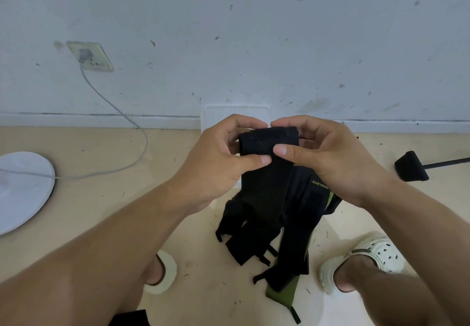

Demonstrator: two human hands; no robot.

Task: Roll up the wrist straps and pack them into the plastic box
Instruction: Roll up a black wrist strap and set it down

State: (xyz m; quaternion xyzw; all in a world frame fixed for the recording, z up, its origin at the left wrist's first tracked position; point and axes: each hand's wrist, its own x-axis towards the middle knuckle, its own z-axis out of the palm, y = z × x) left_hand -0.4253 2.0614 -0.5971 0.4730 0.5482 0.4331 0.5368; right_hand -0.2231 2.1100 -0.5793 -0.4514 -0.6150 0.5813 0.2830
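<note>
Black fabric wrist strap (267, 145) being pinched at its folded top, up in the air, by left hand (216, 157) and right hand (328, 155), thumbs pressing its front, fingers curling behind. Lower down, hanging over more black and green straps (287, 244) lying on the beige floor (101, 198), white plastic box (236, 113) peeking out behind the knuckles.

Plastic box (235, 114) mostly hidden behind both hands, only pale upper edge showing. Strap pile (267, 236) overlapping, count unclear. White round base (23, 191) cut by left edge. Black rod (447, 162) cut by right edge. Yellow lettering (320, 184) partly covered by right hand (338, 157).
</note>
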